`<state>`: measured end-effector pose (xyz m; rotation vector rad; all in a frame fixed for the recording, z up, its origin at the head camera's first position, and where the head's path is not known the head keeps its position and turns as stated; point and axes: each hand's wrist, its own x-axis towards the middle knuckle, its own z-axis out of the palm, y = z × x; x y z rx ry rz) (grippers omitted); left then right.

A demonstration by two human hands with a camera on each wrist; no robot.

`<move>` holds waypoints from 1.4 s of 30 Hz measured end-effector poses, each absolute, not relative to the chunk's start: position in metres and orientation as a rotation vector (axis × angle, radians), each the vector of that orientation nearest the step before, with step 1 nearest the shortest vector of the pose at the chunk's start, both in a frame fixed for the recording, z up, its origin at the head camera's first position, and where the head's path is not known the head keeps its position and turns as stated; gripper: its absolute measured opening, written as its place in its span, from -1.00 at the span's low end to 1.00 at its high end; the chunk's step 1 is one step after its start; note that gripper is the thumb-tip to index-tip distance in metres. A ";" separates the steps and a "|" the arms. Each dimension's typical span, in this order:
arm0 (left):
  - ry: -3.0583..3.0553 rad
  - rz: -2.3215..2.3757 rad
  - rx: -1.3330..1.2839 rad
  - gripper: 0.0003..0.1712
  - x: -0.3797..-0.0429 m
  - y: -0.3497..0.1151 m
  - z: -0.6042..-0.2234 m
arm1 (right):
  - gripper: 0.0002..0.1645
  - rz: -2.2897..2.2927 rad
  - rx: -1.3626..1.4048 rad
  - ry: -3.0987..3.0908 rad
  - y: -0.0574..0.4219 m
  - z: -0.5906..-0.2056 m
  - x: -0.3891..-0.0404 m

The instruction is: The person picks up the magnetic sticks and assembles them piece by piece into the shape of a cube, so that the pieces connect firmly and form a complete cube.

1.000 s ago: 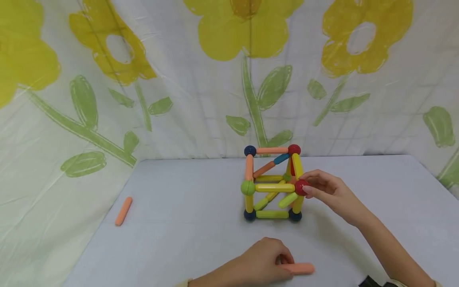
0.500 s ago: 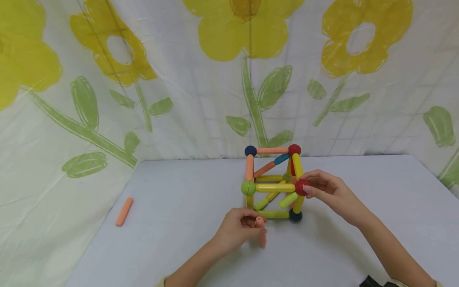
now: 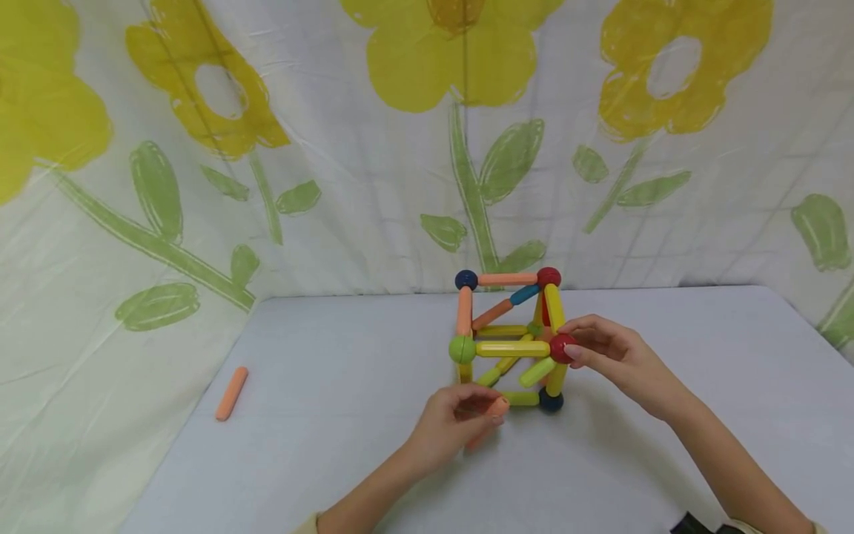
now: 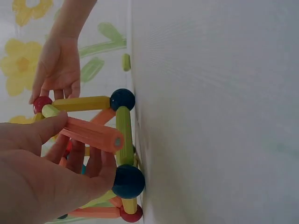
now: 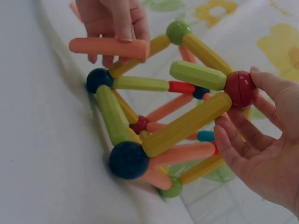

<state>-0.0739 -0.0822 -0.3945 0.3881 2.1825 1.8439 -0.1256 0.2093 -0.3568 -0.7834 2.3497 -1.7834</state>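
Note:
A cube-shaped frame of magnetic building sticks and balls (image 3: 512, 348) stands on the table. My right hand (image 3: 617, 363) pinches the red ball (image 5: 240, 88) at its upper front right corner. From that ball a light green stick (image 5: 198, 74) points inward, its other end free. My left hand (image 3: 437, 426) holds an orange magnetic stick (image 4: 91, 133) between thumb and fingers, tilted, in front of the frame's lower left side. In the head view these fingers cover the dark blue ball (image 4: 128, 182) at the lower front left corner.
Another orange stick (image 3: 231, 394) lies on the left of the pale table (image 3: 320, 371). A white cloth with yellow flowers (image 3: 347, 185) hangs right behind the table. Part of a black object (image 3: 690, 523) shows at the bottom right edge.
My left hand has picked the orange stick up from the table's front and brought it up and leftward to the frame, turning it to a tilt. My right hand has stayed on the red ball.

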 end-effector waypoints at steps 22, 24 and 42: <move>2.339 1.786 0.433 -0.66 -0.074 -0.066 -0.398 | -0.71 -1.777 -0.789 2.358 0.209 -0.358 -0.125; 2.357 1.777 0.423 -0.66 -0.073 -0.067 -0.398 | -0.71 -1.778 -0.786 2.362 0.209 -0.358 -0.125; 2.293 1.841 0.303 -0.67 -0.069 -0.101 -0.409 | -0.72 -1.796 -0.784 2.353 0.207 -0.359 -0.125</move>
